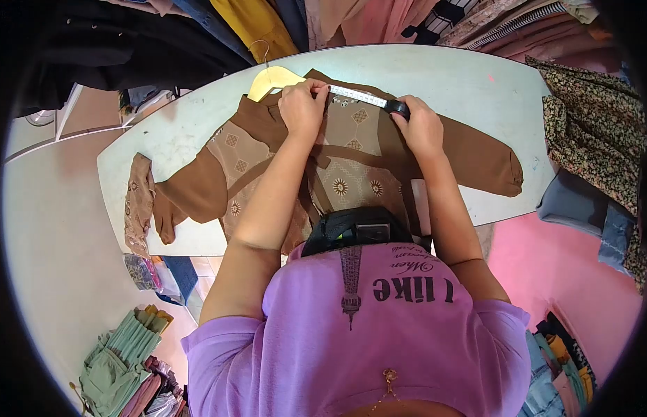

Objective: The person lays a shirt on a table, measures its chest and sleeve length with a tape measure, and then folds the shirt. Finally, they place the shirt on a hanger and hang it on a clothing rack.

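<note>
A brown garment with patterned beige panels [341, 177] lies spread on a pale table [476, 69]. Across its upper part runs a white measuring tape [358, 96]. My left hand [302, 108] is closed at the tape's left end, its fingers pinched together on the cloth and tape. The tape's black case [398, 108] is gripped in my right hand [421, 125], with the fingers wrapped on its right side. A yellow hanger [271, 78] with a metal hook lies beyond my left hand, partly covered by the garment's collar.
Clothes [261, 28] crowd the table's far edge. A floral garment [598, 125] hangs over the right end, above grey-blue cloth [573, 201]. Patterned brown cloth [138, 205] lies at the left end. Folded clothes are stacked low at the left [118, 358] and right [553, 368].
</note>
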`<state>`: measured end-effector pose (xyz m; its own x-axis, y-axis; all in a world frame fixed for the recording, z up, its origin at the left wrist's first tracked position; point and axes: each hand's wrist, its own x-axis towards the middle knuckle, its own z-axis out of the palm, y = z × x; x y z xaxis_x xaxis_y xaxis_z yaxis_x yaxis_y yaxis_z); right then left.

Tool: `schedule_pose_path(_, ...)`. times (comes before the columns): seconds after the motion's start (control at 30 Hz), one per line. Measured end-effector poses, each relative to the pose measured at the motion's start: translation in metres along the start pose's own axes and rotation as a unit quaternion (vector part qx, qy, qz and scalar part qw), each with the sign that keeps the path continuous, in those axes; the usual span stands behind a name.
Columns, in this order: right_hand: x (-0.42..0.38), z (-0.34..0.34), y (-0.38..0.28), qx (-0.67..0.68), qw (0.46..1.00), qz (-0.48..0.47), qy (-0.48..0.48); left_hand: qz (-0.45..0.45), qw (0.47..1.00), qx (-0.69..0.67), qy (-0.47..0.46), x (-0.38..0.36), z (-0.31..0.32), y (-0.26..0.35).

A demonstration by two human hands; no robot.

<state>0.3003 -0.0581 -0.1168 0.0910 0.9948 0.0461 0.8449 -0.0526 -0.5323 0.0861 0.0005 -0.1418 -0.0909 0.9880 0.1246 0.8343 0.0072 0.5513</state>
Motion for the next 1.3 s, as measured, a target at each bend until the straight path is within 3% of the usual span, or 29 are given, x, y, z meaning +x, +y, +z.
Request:
schedule_pose_path(0.9, 0.002, -0.001, 0.013, 0.012, 1.000, 0.019, -0.002, 0.008, 1.000, 0.000, 0.022, -0.006, 0.014, -0.002)
schedule_pose_path(1.07, 0.005, -0.018, 0.040, 0.090, 0.996, 0.021, 0.015, -0.068, 0.994, -0.078, 0.020, -0.005, 0.013, -0.003)
schedule_pose_path(1.2, -0.003, -0.042, 0.055, 0.174, 0.981, 0.065, 0.052, 0.070, 0.994, -0.073, 0.044, -0.014, 0.004, 0.026)
schedule_pose_path(1.27, -0.012, -0.050, 0.053, 0.183, 0.979, 0.077, 0.051, 0.113, 0.973, -0.184, -0.079, -0.020, 0.009, 0.044)
schedule_pose_path(1.3, -0.016, -0.049, 0.053, 0.179, 0.982, 0.041, 0.049, 0.084, 0.948, -0.263, -0.156, -0.028, 0.015, 0.055)
